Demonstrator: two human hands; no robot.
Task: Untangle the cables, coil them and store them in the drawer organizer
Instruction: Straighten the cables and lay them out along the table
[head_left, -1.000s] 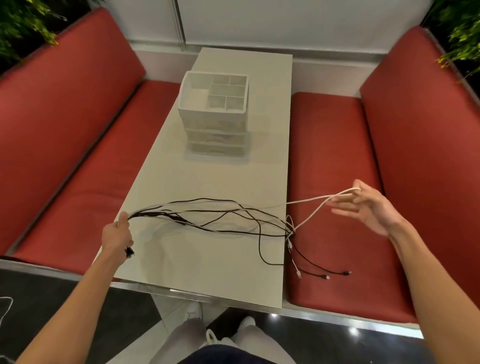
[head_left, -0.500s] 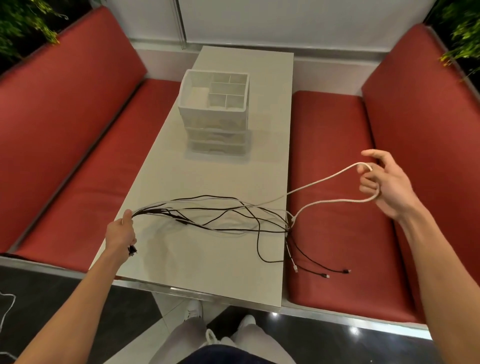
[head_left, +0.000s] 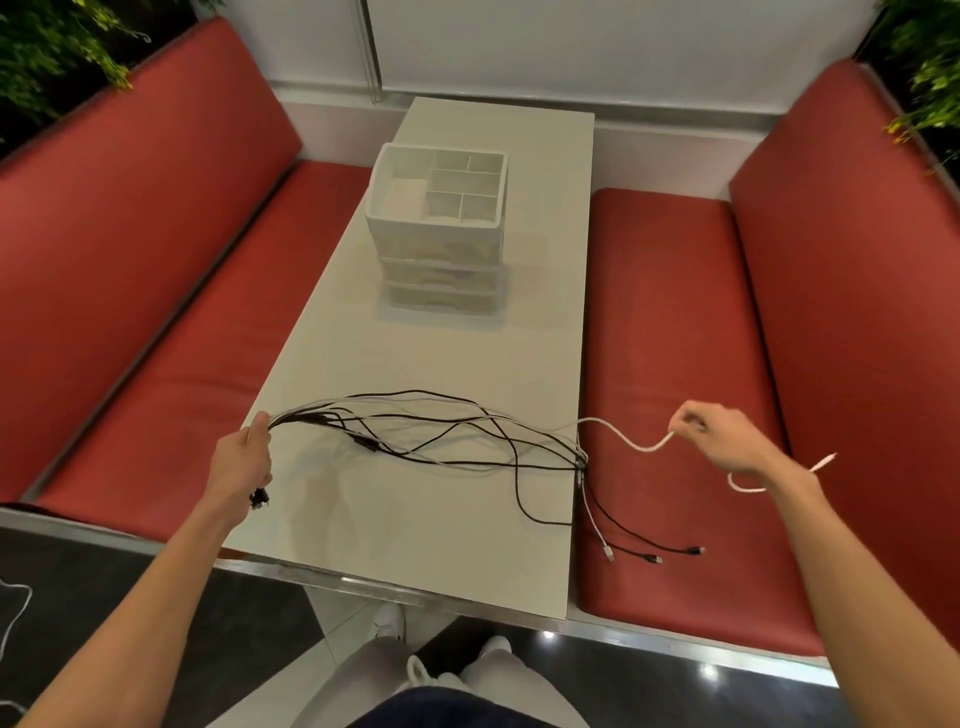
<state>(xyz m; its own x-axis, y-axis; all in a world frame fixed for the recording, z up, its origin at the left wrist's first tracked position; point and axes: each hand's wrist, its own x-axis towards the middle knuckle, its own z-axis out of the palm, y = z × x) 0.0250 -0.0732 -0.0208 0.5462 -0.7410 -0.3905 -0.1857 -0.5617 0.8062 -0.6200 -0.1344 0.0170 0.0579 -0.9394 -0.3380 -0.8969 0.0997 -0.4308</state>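
A bundle of black and white cables (head_left: 447, 436) lies across the near half of the white table (head_left: 415, 545). My left hand (head_left: 241, 465) grips one end of the bundle at the table's left edge. My right hand (head_left: 727, 441) pinches a white cable (head_left: 631, 440) over the right bench, and its free end hangs behind my wrist. Several plug ends (head_left: 654, 557) dangle off the table's right edge onto the bench. The white drawer organizer (head_left: 439, 228) stands at mid-table, its top tray split into compartments.
Red benches flank the table, the left bench (head_left: 156, 332) and the right bench (head_left: 685, 364), each with a padded backrest. Green plants (head_left: 47, 47) sit behind both backrests. Another white cable (head_left: 15, 608) lies on the dark floor at the lower left.
My right hand swung up and right with the white cable, then came back down and left, pulling more of it free; its end now hangs loose behind my wrist. The left hand stayed put.
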